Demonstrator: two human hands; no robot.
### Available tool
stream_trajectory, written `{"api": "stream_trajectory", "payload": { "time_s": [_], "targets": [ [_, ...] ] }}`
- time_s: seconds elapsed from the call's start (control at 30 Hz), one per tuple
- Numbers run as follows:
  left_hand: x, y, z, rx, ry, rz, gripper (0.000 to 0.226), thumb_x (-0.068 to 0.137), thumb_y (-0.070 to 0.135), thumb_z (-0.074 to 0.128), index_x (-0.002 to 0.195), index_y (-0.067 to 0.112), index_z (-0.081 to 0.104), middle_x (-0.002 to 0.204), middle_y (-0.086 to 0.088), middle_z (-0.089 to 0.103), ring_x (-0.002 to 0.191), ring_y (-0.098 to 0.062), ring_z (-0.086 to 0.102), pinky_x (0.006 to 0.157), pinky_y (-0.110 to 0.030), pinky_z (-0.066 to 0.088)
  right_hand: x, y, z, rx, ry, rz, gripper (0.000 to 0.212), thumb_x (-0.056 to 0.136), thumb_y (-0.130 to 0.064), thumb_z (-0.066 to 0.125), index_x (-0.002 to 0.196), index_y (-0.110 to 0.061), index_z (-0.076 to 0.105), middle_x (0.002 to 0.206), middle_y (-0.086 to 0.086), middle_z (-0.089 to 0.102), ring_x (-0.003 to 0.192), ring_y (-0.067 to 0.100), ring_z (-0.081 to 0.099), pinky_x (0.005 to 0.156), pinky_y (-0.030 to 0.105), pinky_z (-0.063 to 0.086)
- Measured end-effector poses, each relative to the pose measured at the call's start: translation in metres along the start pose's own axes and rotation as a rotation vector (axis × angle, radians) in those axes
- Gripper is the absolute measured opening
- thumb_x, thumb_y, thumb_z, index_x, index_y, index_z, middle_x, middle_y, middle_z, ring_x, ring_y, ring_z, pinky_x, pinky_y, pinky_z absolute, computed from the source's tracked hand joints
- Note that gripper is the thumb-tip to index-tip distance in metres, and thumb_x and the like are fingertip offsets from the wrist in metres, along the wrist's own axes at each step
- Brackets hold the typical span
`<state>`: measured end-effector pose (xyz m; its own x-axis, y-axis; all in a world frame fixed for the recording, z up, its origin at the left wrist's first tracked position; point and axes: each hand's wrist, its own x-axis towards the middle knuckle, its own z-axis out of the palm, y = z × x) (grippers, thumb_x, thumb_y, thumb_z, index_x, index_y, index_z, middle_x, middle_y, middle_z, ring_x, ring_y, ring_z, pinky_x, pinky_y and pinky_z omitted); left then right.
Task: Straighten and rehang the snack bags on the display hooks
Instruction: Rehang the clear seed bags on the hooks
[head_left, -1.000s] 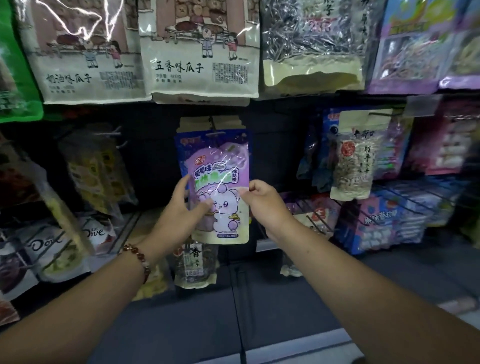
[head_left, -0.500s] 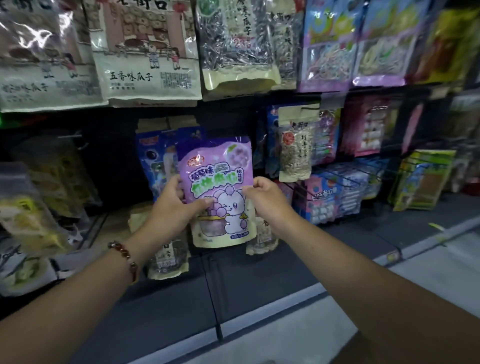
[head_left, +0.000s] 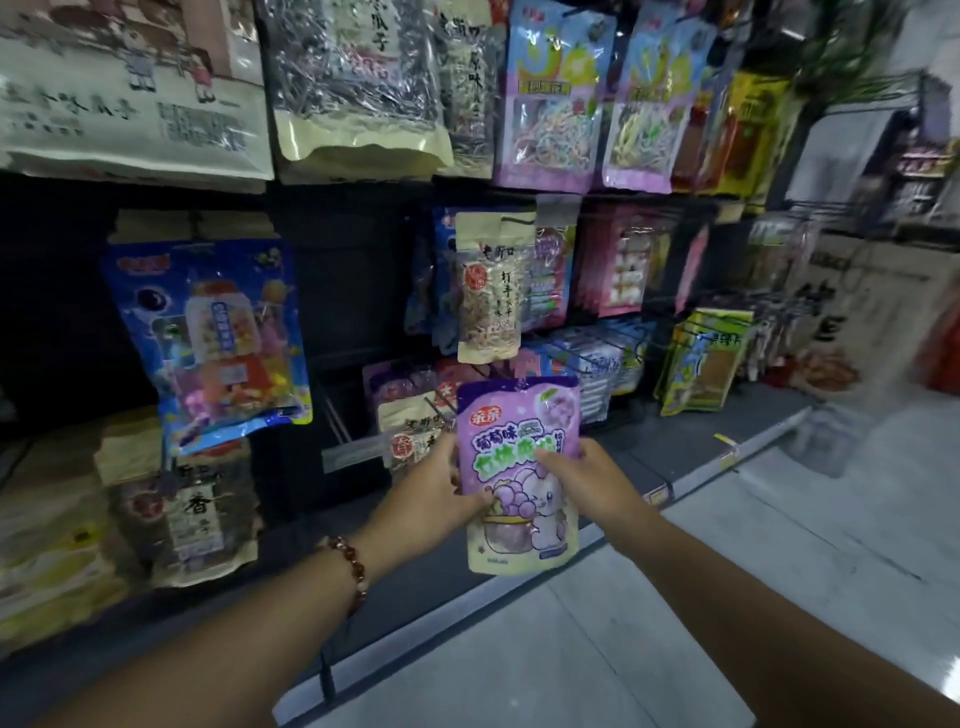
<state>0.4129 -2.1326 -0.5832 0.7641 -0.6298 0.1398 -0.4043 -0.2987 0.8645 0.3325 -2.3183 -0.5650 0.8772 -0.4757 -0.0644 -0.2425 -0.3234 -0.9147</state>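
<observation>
i'm holding the purple snack bag (head_left: 517, 473) upright in front of the lower rows of the display, off any hook, its top edge just below the tan seed bag (head_left: 491, 286) that hangs above it. my left hand (head_left: 431, 499) grips the bag's left edge, thumb across the front near the cartoon rabbit, fingers hidden behind. my right hand (head_left: 584, 480) pinches the right side, thumb on the front over the green lettering, the other fingers curled behind the bag. a beaded bracelet (head_left: 349, 569) sits on my left wrist. to the left, a blue bag (head_left: 213, 343) hangs tilted, its lower edge over a dark seed bag (head_left: 192, 509). just behind my hands hang small pink and tan packets (head_left: 410, 410). along the top row hang a pale seed bag (head_left: 130, 109) and purple bags of coloured strips (head_left: 553, 104). farther right a yellow-green bag (head_left: 706, 358) hangs low, near the grey floor (head_left: 623, 623).
</observation>
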Motion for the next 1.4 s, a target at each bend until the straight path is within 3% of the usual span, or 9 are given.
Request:
{"api": "stream_trajectory", "payload": {
  "time_s": [0.1,0.23,0.3,0.47,0.6,0.73,0.87,1.0,1.4],
  "targets": [
    [0.019,-0.017,0.027,0.026,-0.033,-0.042,0.059,0.080,0.030,0.078,0.123,0.042,0.040,0.105,0.018,0.068,0.093,0.003,0.065,0.082,-0.029,0.057,0.017,0.029,-0.004,0.028,0.037,0.054,0.028,0.089,-0.031,0.062,0.079,-0.004,0.061,0.078,0.009,0.063,0.075,0.029,0.064,0.068,0.032,0.048],
    [0.054,-0.044,0.057,0.016,-0.044,-0.108,0.057,0.080,0.025,0.077,0.123,0.038,0.041,0.109,0.020,0.065,0.096,0.007,0.062,0.084,-0.026,0.056,0.054,0.063,-0.005,0.027,0.020,0.109,0.021,0.092,-0.025,0.059,0.074,-0.015,0.062,0.080,0.008,0.071,0.078,0.023,0.067,0.075,0.035,0.053],
    [0.073,-0.059,0.070,0.013,-0.041,-0.147,0.054,0.081,0.024,0.077,0.120,0.035,0.043,0.112,0.019,0.064,0.097,0.007,0.061,0.084,-0.025,0.055,0.077,0.077,-0.006,0.028,0.004,0.120,0.024,0.094,-0.025,0.057,0.071,-0.017,0.059,0.074,0.002,0.067,0.075,0.020,0.063,0.068,0.030,0.049],
    [0.116,-0.096,0.094,-0.059,0.038,-0.228,0.043,0.083,0.021,0.075,0.111,0.037,0.045,0.109,0.016,0.065,0.089,0.009,0.061,0.067,-0.009,0.047,0.142,0.093,-0.005,0.035,-0.076,0.137,0.022,0.094,-0.027,0.059,0.074,-0.017,0.059,0.078,-0.002,0.064,0.069,0.009,0.058,0.060,0.025,0.044],
    [0.149,-0.116,0.103,-0.049,0.082,-0.233,0.038,0.084,0.029,0.072,0.108,0.042,0.045,0.105,0.020,0.068,0.093,0.005,0.064,0.079,-0.027,0.055,0.186,0.113,0.001,0.111,-0.059,0.143,0.016,0.090,-0.026,0.064,0.083,-0.012,0.063,0.087,0.007,0.071,0.077,0.018,0.066,0.073,0.036,0.054],
    [0.174,-0.124,0.106,-0.013,0.127,-0.233,0.042,0.083,0.032,0.071,0.111,0.047,0.042,0.103,0.020,0.069,0.089,-0.002,0.067,0.078,-0.045,0.058,0.217,0.126,0.008,0.176,-0.028,0.169,0.033,0.077,-0.041,0.069,0.097,-0.015,0.066,0.101,0.008,0.071,0.095,0.027,0.069,0.091,0.051,0.054],
    [0.192,-0.129,0.109,0.036,0.143,-0.248,0.043,0.084,0.035,0.069,0.113,0.047,0.040,0.101,0.019,0.070,0.084,-0.007,0.069,0.073,-0.046,0.058,0.242,0.132,0.008,0.232,-0.008,0.189,0.031,0.074,-0.038,0.071,0.094,-0.015,0.068,0.099,0.007,0.073,0.093,0.027,0.070,0.090,0.052,0.054],
    [0.201,-0.138,0.113,0.085,0.116,-0.255,0.043,0.084,0.035,0.069,0.114,0.044,0.040,0.100,0.016,0.070,0.083,-0.010,0.069,0.071,-0.045,0.058,0.253,0.139,0.010,0.213,-0.016,0.188,0.017,0.085,-0.024,0.070,0.095,-0.011,0.068,0.099,0.008,0.073,0.090,0.023,0.071,0.088,0.045,0.056],
    [0.204,-0.142,0.122,0.154,0.174,-0.205,0.034,0.084,0.032,0.063,0.109,0.031,0.039,0.092,0.007,0.067,0.077,-0.021,0.064,0.063,-0.042,0.055,0.271,0.142,0.020,0.264,-0.006,0.169,0.016,0.086,-0.014,0.064,0.100,-0.011,0.070,0.093,0.006,0.076,0.086,0.024,0.073,0.080,0.037,0.059]
  ]
}}
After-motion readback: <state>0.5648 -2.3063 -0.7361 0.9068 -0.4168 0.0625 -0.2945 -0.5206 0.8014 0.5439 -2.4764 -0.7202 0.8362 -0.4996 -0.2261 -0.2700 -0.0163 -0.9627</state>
